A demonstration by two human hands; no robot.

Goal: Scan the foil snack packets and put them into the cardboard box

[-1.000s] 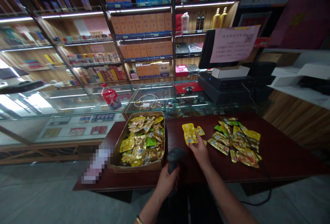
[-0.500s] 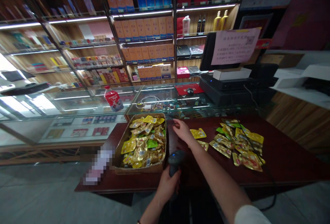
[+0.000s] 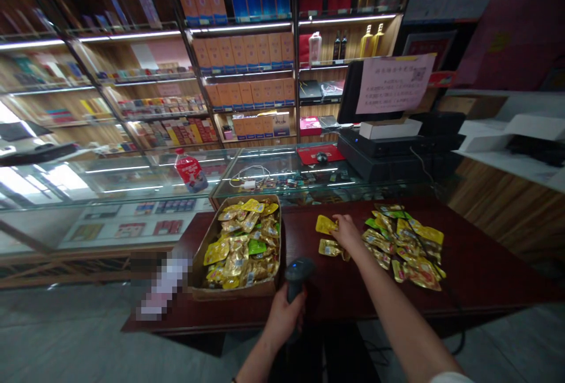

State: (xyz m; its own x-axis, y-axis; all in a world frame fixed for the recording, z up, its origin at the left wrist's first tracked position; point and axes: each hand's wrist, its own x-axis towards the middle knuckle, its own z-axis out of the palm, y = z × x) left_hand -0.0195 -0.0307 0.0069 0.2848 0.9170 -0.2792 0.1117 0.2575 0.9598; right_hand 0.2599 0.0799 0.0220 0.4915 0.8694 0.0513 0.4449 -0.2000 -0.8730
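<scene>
My left hand (image 3: 285,312) is wrapped round the handle of a dark barcode scanner (image 3: 299,271), held upright at the desk's near edge. On the desk, the fingers of my right hand (image 3: 346,233) pinch the right end of a yellow snack packet (image 3: 325,225). Just below it lies a gold snack packet (image 3: 329,247), partly covered by my right hand. To the left, a cardboard box (image 3: 281,253) is full of gold, yellow and green packets. A loose pile of similar packets (image 3: 408,245) spreads to the right of my right forearm.
Beyond the dark red desk (image 3: 326,297) stands a glass counter (image 3: 282,186) with a red bottle (image 3: 189,170), a white cable and a mouse on a red mat (image 3: 304,153). A monitor (image 3: 351,92) bears a paper notice. A black cable crosses the right-hand pile.
My right hand has moved right, from beside the box to the yellow packet, and its fingers have closed on it. My left hand keeps the scanner in nearly the same place.
</scene>
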